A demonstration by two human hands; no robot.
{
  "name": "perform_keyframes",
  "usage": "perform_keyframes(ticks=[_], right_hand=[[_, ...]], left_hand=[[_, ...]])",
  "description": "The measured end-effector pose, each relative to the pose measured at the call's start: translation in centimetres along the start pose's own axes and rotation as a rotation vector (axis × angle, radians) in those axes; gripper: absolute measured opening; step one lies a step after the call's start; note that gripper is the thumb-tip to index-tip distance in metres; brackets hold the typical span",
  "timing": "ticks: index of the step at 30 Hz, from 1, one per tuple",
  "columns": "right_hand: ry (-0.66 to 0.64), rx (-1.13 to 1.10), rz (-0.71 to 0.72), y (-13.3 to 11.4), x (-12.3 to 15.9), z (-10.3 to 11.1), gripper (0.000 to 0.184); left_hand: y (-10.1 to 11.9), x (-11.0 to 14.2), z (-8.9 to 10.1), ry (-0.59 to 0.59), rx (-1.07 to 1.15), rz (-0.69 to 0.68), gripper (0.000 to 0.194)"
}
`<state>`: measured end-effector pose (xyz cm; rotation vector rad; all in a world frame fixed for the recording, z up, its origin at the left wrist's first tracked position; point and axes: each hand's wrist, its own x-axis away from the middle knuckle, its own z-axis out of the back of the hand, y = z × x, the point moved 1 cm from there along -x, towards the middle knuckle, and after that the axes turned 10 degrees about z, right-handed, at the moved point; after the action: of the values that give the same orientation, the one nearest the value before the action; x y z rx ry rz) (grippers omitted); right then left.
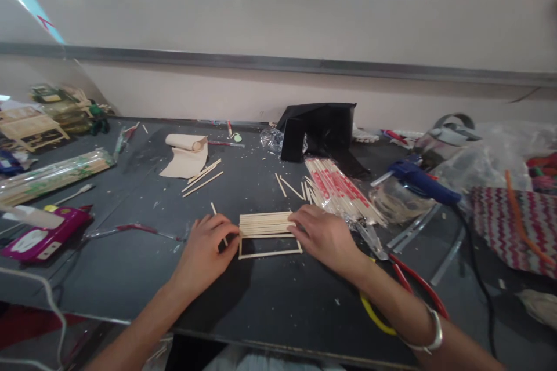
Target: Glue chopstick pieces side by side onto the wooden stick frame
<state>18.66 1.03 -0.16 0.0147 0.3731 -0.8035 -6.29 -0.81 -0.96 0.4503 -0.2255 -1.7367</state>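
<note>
A small rectangular frame of thin wooden sticks lies on the dark table in front of me. Several sticks laid side by side cover its far part, while the near part is an open gap. The fingers of my left hand close on the frame's left end. A loose stick passes behind those fingers; whether they grip it too I cannot tell. On the opposite end, my right hand pinches the right ends of the sticks, its fingertips hiding them.
Loose sticks lie beyond the frame, near a cloth roll. To the right are packaged sticks, red-handled pliers under my forearm, and a blue glue gun with a black cord. A magenta device sits left.
</note>
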Motion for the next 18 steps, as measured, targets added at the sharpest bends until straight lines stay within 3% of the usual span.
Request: perform_keyframes(ticks=[3, 5, 9, 18], right_hand=[[0.071, -0.062, -0.091, 1.7, 0.1, 0.8, 0.011], [0.104, -0.114, -0.119, 2.4, 0.1, 1.2, 0.011], [0.053, -0.213, -0.077, 2.5, 0.0, 1.3, 0.009], [-0.061, -0.136, 0.076, 1.8, 0.3, -0.6, 0.013]], left_hand=[[0.9, -1.9, 0.7, -0.021, -0.009, -0.087, 0.012], [1.4, -3.3, 0.6, -0.123, 0.039, -0.18, 0.015], [1.5, -4.4, -0.5, -0.251, 0.142, -0.281, 0.021], [0.2, -3.3, -2.0, -0.201, 0.181, -0.242, 0.019]])
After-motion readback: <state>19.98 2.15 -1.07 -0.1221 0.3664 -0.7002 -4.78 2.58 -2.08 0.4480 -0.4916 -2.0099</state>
